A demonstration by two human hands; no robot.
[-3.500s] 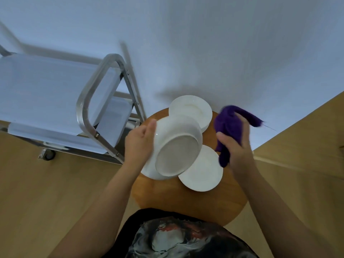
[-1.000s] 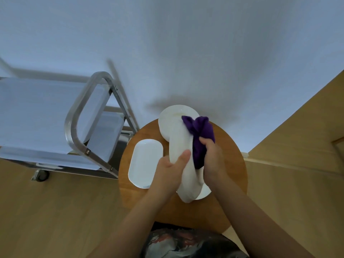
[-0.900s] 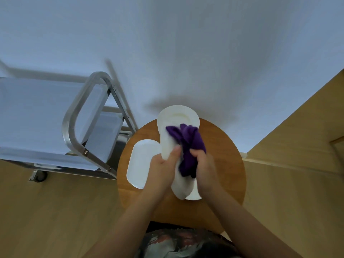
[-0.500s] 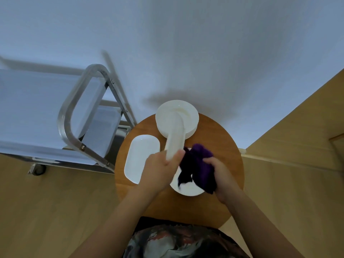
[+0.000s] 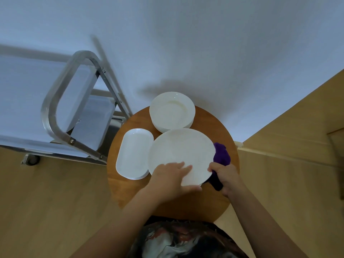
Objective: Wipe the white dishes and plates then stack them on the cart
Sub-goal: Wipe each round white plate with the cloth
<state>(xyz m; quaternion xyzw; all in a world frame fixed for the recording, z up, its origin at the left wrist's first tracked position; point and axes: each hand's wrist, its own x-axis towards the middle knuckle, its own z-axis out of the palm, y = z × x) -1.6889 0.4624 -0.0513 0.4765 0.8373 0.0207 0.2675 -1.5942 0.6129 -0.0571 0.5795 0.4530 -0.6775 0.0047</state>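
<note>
Plate (image 5: 181, 155) turned flat since earlier | left hand (image 5: 172, 176) grips it | right hand (image 5: 226, 175) clutches cloth (image 5: 221, 155) | beside oval dish (image 5: 135, 152)

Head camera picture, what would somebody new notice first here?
First, the large round white plate held over the middle of the round wooden table, the left hand on its near edge and the right hand gripping a purple cloth at its right rim. Behind it sits a stack of white plates, a white oblong dish to the left, and a metal cart beyond.
</note>
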